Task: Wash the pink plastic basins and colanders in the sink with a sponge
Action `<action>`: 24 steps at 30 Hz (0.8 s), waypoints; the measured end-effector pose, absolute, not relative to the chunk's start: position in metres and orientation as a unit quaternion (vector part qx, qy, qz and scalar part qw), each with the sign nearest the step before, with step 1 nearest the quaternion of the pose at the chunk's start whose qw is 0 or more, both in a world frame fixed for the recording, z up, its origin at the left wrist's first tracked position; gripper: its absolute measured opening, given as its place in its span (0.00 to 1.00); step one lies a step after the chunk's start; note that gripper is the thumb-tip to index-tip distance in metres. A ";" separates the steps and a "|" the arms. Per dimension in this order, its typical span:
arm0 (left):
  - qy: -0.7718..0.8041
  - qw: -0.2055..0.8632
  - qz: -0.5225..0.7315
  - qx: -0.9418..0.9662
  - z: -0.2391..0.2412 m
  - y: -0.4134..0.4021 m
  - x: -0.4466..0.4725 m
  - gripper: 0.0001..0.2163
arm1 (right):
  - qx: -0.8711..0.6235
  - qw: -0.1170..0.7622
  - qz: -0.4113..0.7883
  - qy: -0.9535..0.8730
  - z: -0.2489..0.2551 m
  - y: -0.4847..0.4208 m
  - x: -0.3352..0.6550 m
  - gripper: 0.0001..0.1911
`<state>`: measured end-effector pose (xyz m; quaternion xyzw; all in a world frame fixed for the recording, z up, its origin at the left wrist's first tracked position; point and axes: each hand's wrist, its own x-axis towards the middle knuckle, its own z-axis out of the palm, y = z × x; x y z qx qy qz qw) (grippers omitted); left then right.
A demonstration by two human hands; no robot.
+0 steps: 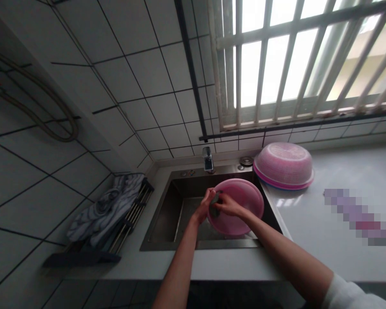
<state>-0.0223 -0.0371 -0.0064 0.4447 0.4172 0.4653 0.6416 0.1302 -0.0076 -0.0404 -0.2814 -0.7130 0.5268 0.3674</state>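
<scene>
A pink basin [244, 201] sits tilted in the steel sink [167, 214]. My left hand [207, 203] is closed at the basin's left rim, fingers over the edge. Inside that rim, my right hand [229, 205] has its fingers closed on a greyish-green pad [215, 206] that lies against the basin's left wall. What the pad is made of is too dark to tell, and part of it is hidden by my fingers.
The faucet [208, 159] rises behind the sink. An upturned pink basket or colander [284, 165] rests on the right counter [315, 253], near a pixelated patch. At left, a striped cloth [107, 206] lies over a rack [128, 225]. A barred window [276, 64] is above.
</scene>
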 end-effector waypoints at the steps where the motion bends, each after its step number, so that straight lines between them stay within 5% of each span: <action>1: 0.418 0.641 0.460 0.451 -0.007 -0.037 -0.022 0.28 | -0.286 0.376 0.521 -0.710 -0.039 -0.007 0.131 0.09; 7: 0.433 0.623 0.465 0.456 -0.010 -0.032 -0.019 0.31 | -0.355 0.495 0.491 -0.622 -0.031 0.002 0.134 0.13; 12: 0.493 0.594 0.455 0.443 -0.010 -0.032 -0.022 0.35 | -0.258 0.348 0.575 -0.694 -0.034 -0.009 0.129 0.11; 18: 0.458 0.609 0.457 0.458 -0.005 -0.035 -0.017 0.34 | -0.356 0.474 0.510 -0.624 -0.031 0.002 0.136 0.12; 24: 0.490 0.585 0.456 0.459 -0.004 -0.035 -0.020 0.35 | -0.250 0.333 0.589 -0.693 -0.035 -0.009 0.131 0.12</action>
